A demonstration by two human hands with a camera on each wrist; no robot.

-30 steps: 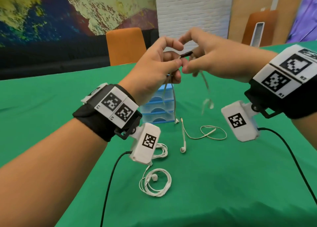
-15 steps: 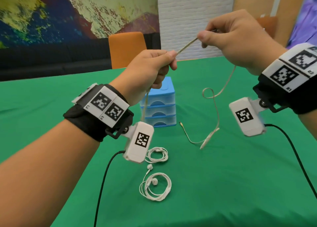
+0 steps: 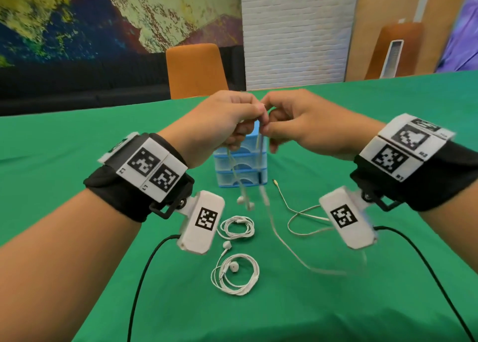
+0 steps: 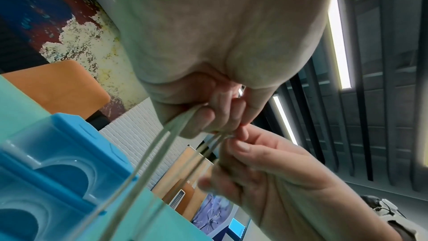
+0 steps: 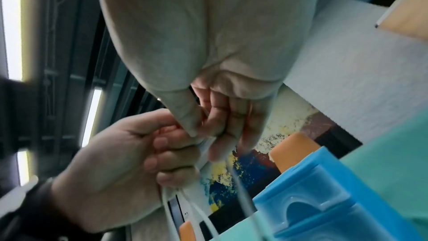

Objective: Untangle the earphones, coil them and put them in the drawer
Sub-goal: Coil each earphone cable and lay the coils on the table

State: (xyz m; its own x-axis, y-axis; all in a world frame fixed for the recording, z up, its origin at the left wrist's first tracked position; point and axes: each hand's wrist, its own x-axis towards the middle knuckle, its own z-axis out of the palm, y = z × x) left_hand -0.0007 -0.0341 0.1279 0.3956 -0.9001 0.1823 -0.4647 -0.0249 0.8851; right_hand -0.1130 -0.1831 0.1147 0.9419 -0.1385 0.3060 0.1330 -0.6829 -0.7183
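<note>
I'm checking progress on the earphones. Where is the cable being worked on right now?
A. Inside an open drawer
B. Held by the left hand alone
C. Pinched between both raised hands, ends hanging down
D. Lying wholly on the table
C: the left hand and right hand both pinch the cable above the drawers, its strands hanging toward the table.

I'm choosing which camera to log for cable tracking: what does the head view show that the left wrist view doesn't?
Only the head view: the cable's plug and slack on the green table, dangling earbuds, two coiled white earphones. Only the left wrist view: ceiling lights and the cable strands leaving the fists from below. Both: left hand and right hand pinching the earphone cable above the blue drawer unit.
</note>
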